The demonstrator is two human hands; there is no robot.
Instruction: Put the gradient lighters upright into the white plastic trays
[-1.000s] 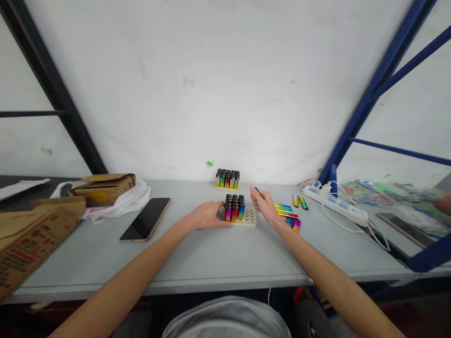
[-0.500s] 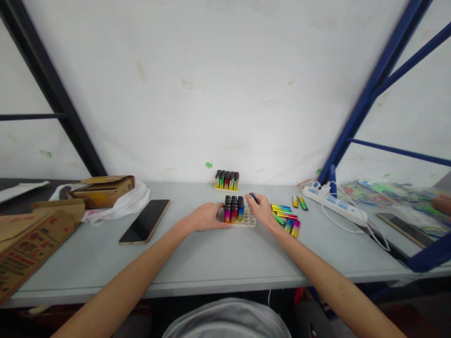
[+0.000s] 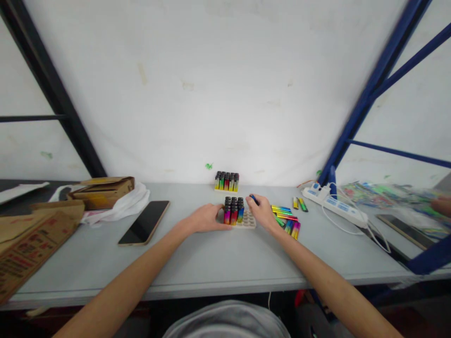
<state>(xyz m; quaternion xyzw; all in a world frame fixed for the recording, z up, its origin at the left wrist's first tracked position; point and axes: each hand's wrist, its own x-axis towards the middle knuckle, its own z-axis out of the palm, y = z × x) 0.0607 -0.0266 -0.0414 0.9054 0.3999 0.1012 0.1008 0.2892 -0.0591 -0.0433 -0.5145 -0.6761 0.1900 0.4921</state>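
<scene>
A pale tray [image 3: 249,219] with round holes lies in front of me. Upright lighters [image 3: 233,212] with black tops and shiny coloured bodies fill its left part, while the holes on its right are bare. My left hand [image 3: 208,217] grips the tray's left end, thumb along the front edge and fingers behind. Just over the tray's right end, my right hand [image 3: 260,210] is closed on a lighter [image 3: 254,199], whose blue end pokes out of the fingers. Several loose lighters [image 3: 286,217] lie on the table to the right of that hand.
A second filled lighter tray [image 3: 227,181] stands near the wall. Two lighters [image 3: 299,203] lie apart at right, beside a white power strip [image 3: 334,205]. To the left are a phone [image 3: 144,222], a cardboard box [image 3: 105,191] and brown cardboard [image 3: 38,244]. Another person's hand [image 3: 442,205] shows far right.
Hardly anything differs. My right hand keeps the lighter over the tray's right end, and my left hand stays at the tray. The view has shifted very slightly.
</scene>
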